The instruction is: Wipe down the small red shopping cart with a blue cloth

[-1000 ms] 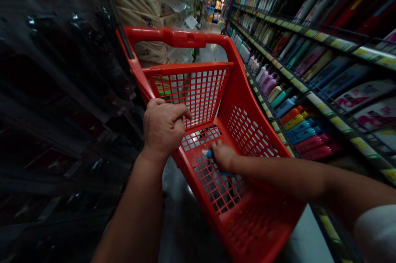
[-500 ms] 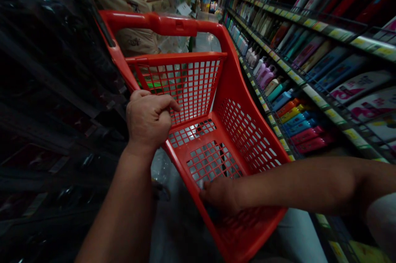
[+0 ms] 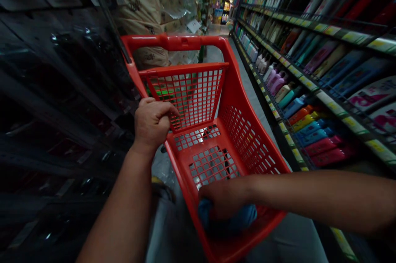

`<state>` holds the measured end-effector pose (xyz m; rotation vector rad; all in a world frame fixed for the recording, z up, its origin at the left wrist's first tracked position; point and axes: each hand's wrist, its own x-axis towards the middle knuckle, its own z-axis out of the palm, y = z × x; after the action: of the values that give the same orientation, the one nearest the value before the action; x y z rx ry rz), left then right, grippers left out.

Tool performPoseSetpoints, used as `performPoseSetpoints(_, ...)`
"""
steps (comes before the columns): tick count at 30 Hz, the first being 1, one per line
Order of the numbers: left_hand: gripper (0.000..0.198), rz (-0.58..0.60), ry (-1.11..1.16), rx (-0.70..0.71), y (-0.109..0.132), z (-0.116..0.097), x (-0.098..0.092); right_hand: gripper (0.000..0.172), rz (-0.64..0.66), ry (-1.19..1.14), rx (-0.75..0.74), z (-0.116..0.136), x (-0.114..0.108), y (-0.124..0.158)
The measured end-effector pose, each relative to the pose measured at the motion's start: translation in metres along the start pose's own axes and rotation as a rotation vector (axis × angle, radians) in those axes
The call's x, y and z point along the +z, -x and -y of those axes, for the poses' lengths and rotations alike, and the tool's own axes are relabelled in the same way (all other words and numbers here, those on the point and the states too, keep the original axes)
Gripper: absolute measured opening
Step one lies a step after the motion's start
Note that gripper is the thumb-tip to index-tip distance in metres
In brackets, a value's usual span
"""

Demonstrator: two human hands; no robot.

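Observation:
A red plastic shopping cart (image 3: pixel 262 143) with grid walls stands in front of me. My left hand (image 3: pixel 152 123) is closed round its left rim. Inside the basket, at the near end, my right hand (image 3: pixel 224 197) is closed on a blue cloth-like item (image 3: pixel 246 217), which bulges out on both sides of the fist. The fingertips of the right hand are hidden, and the lower part of the blue item lies in shadow.
Shelves (image 3: pixel 328 102) of bottles run along the right side. Dark racks of packaged goods (image 3: pixel 62 110) stand close on the left. Beige wrapped packs (image 3: pixel 139 3) are stacked beyond the cart handle. The aisle floor (image 3: pixel 213 52) leads away ahead.
The cart appears slightly lower and further right in view. More of the blue item now shows round my right hand. My left hand keeps its hold on the rim.

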<state>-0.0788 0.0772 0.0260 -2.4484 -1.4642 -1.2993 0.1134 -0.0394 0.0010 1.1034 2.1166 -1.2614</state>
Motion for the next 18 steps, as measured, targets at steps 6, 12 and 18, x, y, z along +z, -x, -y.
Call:
performPoseSetpoints(6, 0.029, 0.123, -0.156, 0.04, -0.007, -0.003, -0.015, 0.038, 0.051, 0.185, -0.171, -0.013, -0.027, 0.088)
performPoseSetpoints(12, 0.035, 0.279, -0.119, 0.14, 0.04, -0.102, -0.021, 0.022, -0.445, 0.684, 0.151, -0.055, -0.024, 0.127)
performPoseSetpoints(18, 0.029, 0.629, 0.053, 0.064, 0.129, -0.209, 0.024, 0.031, -1.023, 0.523, 0.171, -0.096, -0.041, 0.133)
